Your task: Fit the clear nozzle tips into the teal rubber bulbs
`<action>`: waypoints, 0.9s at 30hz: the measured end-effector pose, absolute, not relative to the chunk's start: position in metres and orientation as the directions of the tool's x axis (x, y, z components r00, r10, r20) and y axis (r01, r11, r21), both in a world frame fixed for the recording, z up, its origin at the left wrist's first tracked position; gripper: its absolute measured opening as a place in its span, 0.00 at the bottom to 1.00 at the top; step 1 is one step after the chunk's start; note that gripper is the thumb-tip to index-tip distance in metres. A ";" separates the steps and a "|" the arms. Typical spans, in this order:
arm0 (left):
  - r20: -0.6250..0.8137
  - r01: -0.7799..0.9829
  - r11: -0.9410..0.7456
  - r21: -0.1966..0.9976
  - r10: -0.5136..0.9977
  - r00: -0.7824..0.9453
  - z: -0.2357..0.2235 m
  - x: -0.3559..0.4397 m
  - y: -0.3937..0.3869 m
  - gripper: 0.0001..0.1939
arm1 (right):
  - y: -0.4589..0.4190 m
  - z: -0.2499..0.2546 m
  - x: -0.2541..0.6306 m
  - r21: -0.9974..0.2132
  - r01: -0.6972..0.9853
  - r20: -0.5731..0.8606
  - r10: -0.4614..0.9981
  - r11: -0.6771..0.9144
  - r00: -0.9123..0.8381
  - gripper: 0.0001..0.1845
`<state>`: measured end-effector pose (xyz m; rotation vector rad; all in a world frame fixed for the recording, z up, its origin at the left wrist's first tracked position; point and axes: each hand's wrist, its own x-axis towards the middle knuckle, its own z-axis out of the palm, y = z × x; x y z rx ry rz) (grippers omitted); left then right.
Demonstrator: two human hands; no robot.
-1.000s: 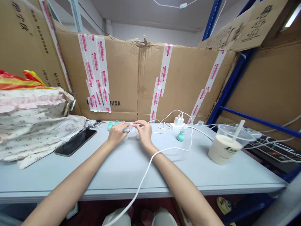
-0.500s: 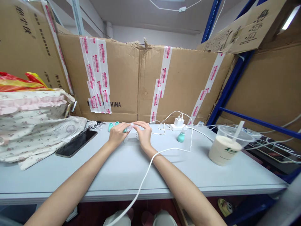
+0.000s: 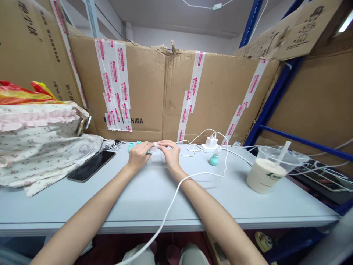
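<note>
Near the back of the table, my left hand [image 3: 138, 156] is closed on the teal end of a small teal-and-clear bottle [image 3: 153, 148] lying sideways between my hands. The thumb and fingers of my right hand [image 3: 171, 156] pinch its clear end. Below my hands stand small clear pieces [image 3: 149, 162], partly hidden by the fingers. Small teal pieces [image 3: 130, 147] stand just beyond my left hand. Off to the right, a similar bottle with a round teal base [image 3: 214, 159] and clear top stands upright.
A white cable [image 3: 176, 195] crosses over my right forearm towards a white charger [image 3: 211, 142]. On the right stands a cup of milky drink [image 3: 263, 175] with a straw. A dark phone [image 3: 92, 166] and a floral cloth bag [image 3: 41, 147] lie left; cardboard [image 3: 149, 88] walls the back.
Both hands stay in nearly the same place, with the small bottle between them. Its clear end is now more covered by my right fingers. The view has shifted slightly.
</note>
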<state>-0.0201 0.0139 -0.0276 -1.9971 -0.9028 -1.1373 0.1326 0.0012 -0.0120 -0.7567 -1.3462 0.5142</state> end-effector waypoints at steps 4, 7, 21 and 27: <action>0.897 0.827 -0.528 -0.192 0.248 0.366 -0.024 -0.020 0.011 0.12 | 0.005 -0.012 0.131 -0.823 -0.095 0.547 0.827 0.559 0.130 0.06; 0.904 0.813 -0.537 -0.226 0.195 0.380 -0.023 -0.020 0.010 0.12 | 0.009 -0.011 0.133 -0.856 -0.126 0.490 0.865 0.501 0.108 0.07; 0.915 0.820 -0.559 -0.122 0.258 0.311 -0.023 -0.026 0.012 0.17 | 0.008 -0.005 0.139 -0.738 0.043 0.675 0.737 0.674 0.029 0.05; 0.929 0.805 -0.586 -0.095 0.238 0.283 -0.022 -0.023 0.011 0.14 | 0.003 0.002 0.145 -0.626 0.222 0.763 0.646 0.748 -0.026 0.02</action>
